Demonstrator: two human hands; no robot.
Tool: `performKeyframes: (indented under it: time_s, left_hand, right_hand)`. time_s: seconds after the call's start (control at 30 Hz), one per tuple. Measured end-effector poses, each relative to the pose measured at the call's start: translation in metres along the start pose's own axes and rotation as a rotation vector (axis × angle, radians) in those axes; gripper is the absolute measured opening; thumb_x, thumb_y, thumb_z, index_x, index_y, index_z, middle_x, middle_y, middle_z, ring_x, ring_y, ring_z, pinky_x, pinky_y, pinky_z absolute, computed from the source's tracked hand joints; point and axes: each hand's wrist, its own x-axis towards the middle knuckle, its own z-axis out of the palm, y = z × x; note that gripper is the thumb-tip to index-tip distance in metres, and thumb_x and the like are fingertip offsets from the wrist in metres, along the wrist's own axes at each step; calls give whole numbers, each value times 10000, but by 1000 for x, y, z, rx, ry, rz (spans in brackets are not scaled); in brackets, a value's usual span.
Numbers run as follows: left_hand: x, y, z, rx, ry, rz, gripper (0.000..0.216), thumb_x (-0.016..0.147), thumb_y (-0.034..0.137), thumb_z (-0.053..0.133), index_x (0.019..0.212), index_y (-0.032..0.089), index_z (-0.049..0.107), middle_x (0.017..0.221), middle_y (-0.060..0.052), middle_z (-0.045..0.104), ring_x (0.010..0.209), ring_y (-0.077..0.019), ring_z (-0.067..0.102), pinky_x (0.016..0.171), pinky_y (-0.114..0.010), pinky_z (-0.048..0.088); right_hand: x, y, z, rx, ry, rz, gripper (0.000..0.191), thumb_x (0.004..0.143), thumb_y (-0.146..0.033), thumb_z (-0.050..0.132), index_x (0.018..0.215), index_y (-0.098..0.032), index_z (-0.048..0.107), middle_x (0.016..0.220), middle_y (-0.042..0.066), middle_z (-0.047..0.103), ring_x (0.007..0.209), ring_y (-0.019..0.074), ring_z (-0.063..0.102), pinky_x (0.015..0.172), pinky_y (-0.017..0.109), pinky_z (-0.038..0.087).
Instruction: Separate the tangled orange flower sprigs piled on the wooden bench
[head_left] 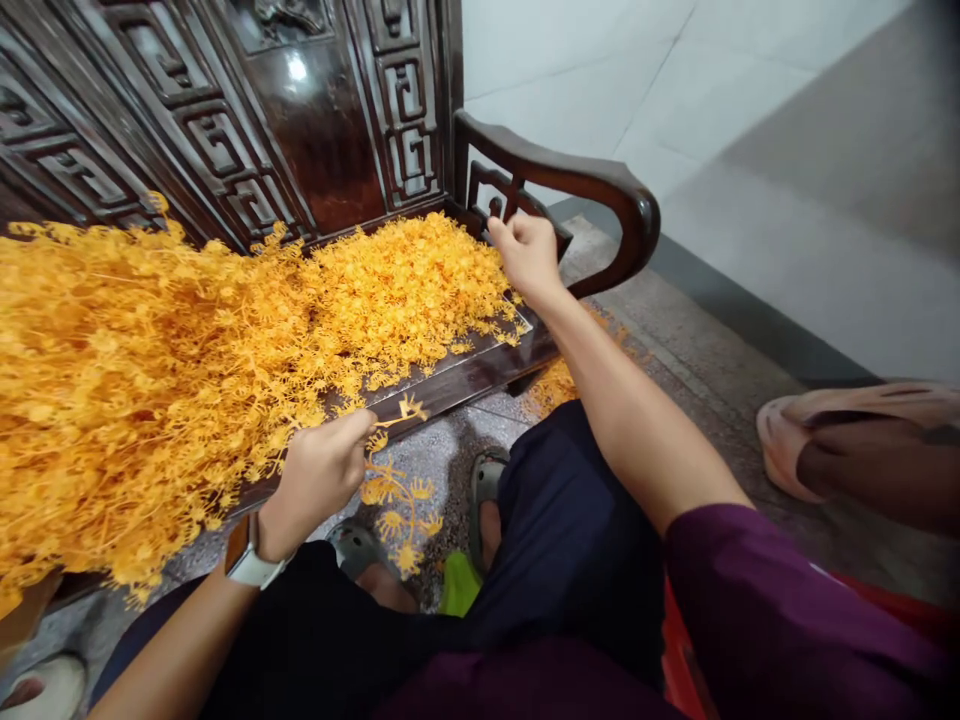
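Observation:
A big heap of orange plastic flower sprigs [150, 370] covers the seat of a dark carved wooden bench [465, 370]. My left hand [319, 475], with a watch on its wrist, is closed on one branching orange sprig [397, 500] that hangs down over the bench's front edge. My right hand [525, 250] reaches to the far end of the heap beside the armrest [600, 185]; its fingers are curled in a pinch, and what they hold is too small to make out.
The bench's carved back [225, 120] rises behind the heap. A few orange pieces [551, 385] lie on the speckled floor under the seat. Another person's foot in a pink slipper [847, 435] is at the right. My sandalled feet [487, 490] rest below.

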Motion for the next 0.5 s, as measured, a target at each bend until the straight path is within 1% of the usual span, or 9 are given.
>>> performKeyframes:
  time_s: [0.03,0.07,0.13,0.17,0.23,0.3,0.43,0.47,0.5]
  left_hand:
    - [-2,-4,1,-59,7,-57,182,939,101,476,805,221,507,598,30,489,494,-134,429,533,-291,290]
    - [-2,-9,2,-130,13,-129,197,988,160,482,802,218,513,583,34,489,483,-128,433,524,-284,299]
    - [-1,-17,1,-314,25,-282,270,1053,283,474,798,213,530,572,31,519,481,-122,471,511,-264,333]
    - [1,-22,0,-417,40,-348,302,1069,335,465,804,212,541,571,25,540,484,-122,492,505,-254,353]
    - [6,-29,-3,-610,96,-443,337,1072,427,469,834,210,568,562,19,565,466,-123,507,475,-241,374]
    - [13,-35,-7,-746,160,-507,368,1042,518,513,851,211,582,529,25,552,401,-118,469,406,-233,344]
    - [23,-51,-9,-830,225,-590,443,953,637,612,851,206,595,519,25,560,347,-105,443,345,-211,317]
    - [24,-55,-8,-835,229,-599,459,939,655,621,849,205,597,518,24,561,346,-104,444,344,-208,325]
    - [25,-59,-6,-839,228,-604,474,929,671,623,849,204,598,513,24,560,345,-105,444,344,-206,332]
  right_hand:
    - [-1,3,-5,42,-97,39,551,1021,-469,567,615,-261,260,589,-56,244,588,118,226,575,308,209]
    - [-6,4,-8,89,-252,62,550,1027,-519,541,631,-263,258,579,-68,217,567,114,198,556,308,185]
    - [-21,-4,-8,161,-637,56,544,1030,-585,504,654,-257,287,575,-82,202,549,103,173,536,304,160]
    - [-30,-11,-7,176,-817,29,547,1016,-596,534,652,-245,325,576,-85,225,548,93,188,534,298,168]
    - [-51,-32,-3,178,-1108,-32,542,952,-584,658,633,-200,447,571,-80,324,551,73,268,540,280,222]
    - [-71,-59,-4,202,-1440,-79,521,910,-561,727,631,-157,552,571,-61,434,561,68,360,557,262,292]
    - [-97,-113,-15,398,-2172,-142,463,911,-506,758,647,-161,597,596,-34,525,567,79,472,582,248,376]
    - [-96,-124,-15,524,-2242,-139,450,870,-499,804,642,-166,605,597,-24,542,564,87,494,585,251,393]
    - [-91,-134,-11,710,-2157,-66,457,808,-513,856,632,-171,610,591,-14,554,554,97,505,576,256,405]
